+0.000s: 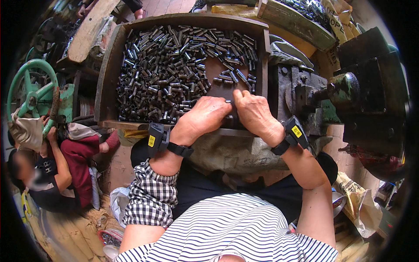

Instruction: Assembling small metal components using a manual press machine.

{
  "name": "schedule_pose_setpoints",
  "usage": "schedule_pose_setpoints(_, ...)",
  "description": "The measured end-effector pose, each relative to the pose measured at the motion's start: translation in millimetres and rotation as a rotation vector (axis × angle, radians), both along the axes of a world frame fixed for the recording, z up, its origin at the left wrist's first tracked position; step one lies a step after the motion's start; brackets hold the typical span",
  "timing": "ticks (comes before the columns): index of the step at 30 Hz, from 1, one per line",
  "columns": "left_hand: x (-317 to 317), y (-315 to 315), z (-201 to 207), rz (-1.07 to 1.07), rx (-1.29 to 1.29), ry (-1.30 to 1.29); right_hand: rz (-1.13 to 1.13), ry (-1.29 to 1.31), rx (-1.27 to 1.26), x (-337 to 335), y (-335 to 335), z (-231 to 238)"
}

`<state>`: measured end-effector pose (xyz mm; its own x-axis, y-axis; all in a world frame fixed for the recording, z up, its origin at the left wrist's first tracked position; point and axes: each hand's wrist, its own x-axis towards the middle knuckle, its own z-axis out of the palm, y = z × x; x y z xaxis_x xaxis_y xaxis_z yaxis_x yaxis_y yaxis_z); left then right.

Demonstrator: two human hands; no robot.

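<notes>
A wooden tray (109, 65) in front of me holds several short dark metal tubes (166, 65), heaped mostly at its left and back. My left hand (203, 118) rests at the tray's near edge, fingers curled over a few tubes. My right hand (253, 113) sits just beside it, fingers pinched on small tubes between the two hands. What lies under the fingers is hidden. Both wrists carry black bands with a yellow-marked device.
A dark heavy machine (362, 91) with a green knob stands to the right of the tray. A green handwheel (30, 94) is at the left, and a seated person (56, 170) is below it. Another tray of tubes (301, 17) sits at the back right.
</notes>
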<state>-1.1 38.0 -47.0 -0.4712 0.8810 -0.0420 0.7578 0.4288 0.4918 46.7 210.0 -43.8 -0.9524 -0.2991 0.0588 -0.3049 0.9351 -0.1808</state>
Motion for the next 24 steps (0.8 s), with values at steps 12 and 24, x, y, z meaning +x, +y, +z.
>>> schedule_pose_setpoints(12,8,12,13,0.220,-0.077,0.156,-0.500,-0.453,-1.493,41,46,37)
schedule_pose_setpoints(24,19,39,4,0.198,-0.151,-0.024,-0.281,-0.173,-1.035,54,49,26)
